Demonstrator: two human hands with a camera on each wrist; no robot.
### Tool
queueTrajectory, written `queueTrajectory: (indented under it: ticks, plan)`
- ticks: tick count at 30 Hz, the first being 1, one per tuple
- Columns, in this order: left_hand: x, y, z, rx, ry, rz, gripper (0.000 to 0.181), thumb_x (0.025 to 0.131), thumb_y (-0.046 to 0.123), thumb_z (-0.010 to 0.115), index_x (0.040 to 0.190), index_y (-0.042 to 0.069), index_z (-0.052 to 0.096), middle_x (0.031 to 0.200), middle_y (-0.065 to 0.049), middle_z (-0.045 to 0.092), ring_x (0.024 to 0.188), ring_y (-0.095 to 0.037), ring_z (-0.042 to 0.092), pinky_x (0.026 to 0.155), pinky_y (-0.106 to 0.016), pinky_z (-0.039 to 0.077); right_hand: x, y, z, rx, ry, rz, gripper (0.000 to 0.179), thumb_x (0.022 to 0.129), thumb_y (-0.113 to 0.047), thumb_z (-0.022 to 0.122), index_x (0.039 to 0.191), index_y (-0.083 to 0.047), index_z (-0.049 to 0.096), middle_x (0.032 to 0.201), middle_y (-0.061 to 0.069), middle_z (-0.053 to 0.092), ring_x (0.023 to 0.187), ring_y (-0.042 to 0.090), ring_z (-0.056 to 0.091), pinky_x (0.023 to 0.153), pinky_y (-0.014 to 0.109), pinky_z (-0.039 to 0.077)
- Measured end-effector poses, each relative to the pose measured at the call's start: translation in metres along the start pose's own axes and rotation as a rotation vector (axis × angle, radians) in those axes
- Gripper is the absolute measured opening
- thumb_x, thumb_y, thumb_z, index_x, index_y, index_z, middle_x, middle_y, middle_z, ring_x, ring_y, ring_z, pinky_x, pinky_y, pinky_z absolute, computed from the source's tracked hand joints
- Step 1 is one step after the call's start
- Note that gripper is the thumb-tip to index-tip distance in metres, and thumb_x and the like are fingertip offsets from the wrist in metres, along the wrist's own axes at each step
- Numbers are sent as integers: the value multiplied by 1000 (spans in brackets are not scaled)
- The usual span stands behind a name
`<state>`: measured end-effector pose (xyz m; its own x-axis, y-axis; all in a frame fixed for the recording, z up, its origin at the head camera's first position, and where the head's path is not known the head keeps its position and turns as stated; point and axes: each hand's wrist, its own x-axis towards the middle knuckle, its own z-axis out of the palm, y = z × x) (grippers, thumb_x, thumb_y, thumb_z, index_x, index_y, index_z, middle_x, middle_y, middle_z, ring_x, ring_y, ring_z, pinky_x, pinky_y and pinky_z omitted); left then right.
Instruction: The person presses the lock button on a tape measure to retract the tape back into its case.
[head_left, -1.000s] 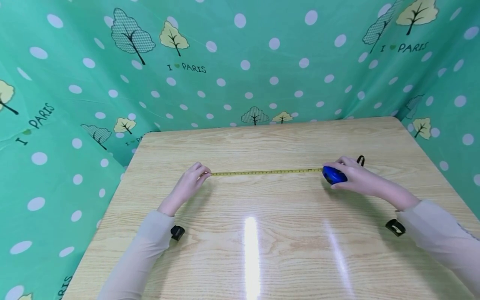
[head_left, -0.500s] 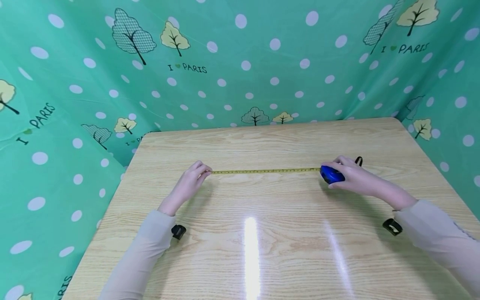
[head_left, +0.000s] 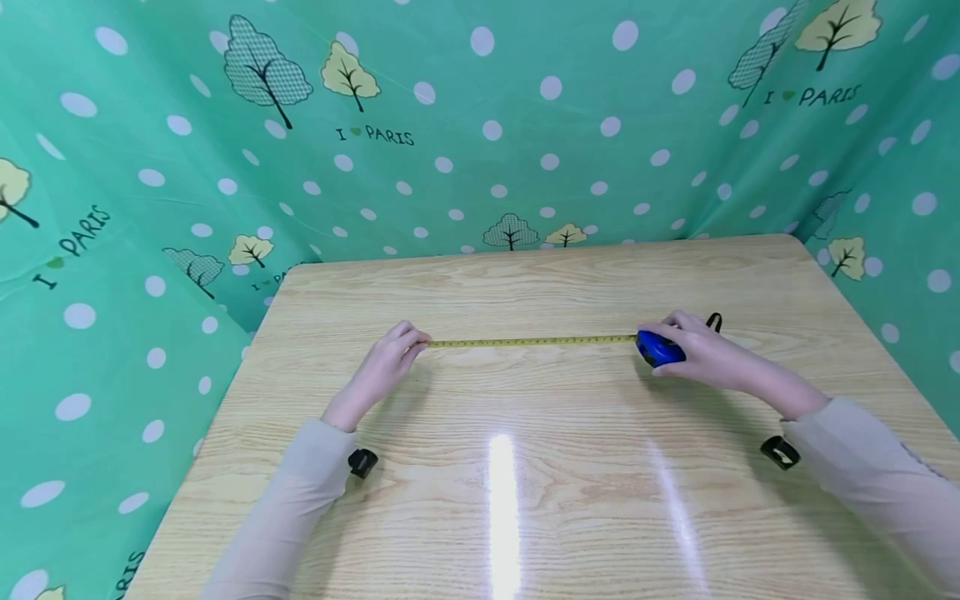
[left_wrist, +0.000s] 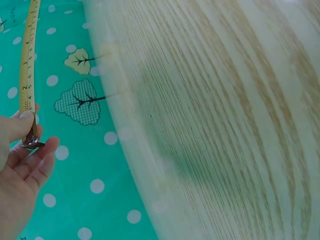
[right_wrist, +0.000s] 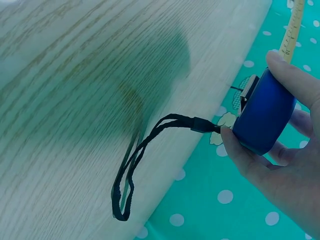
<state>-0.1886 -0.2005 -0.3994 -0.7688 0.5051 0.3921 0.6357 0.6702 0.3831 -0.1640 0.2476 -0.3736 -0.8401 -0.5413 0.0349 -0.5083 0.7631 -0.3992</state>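
A yellow tape blade (head_left: 525, 342) stretches between the two hands, raised over the wooden table. My left hand (head_left: 382, 362) pinches its end between thumb and fingers; in the left wrist view the metal end hook (left_wrist: 33, 144) pokes out below the thumb. On the other side my right hand (head_left: 701, 354) grips the blue case of the tape measure (head_left: 660, 348), with the blade coming out of it. The right wrist view shows the thumb on top of the blue case (right_wrist: 265, 112), where the blade emerges. From the case hangs a black wrist strap (right_wrist: 131, 170).
The wood-grain table (head_left: 585, 517) reflects a bright strip of light. Behind and beside it hangs a green dotted curtain (head_left: 450, 108). A black wrist camera piece (head_left: 362, 462) shows under the left sleeve, another black piece (head_left: 780, 452) under the right one.
The hands have come slightly closer: the left moved a little right, the right with the case a little left. The exposed stretch of blade looks somewhat shorter.
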Motion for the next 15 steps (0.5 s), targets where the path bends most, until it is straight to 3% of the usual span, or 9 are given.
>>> queueTrajectory:
  ticks: [15]
  plan:
    - [5,5,4,10,-17,9,14,82,-5,57,95,-2,61,86,-7,53,72,-15,51,60,-26,45,2,-1,0,16,-5,4,60,75,-15,71,126,1,45,104,18,44,95,31,43,70,40,47]
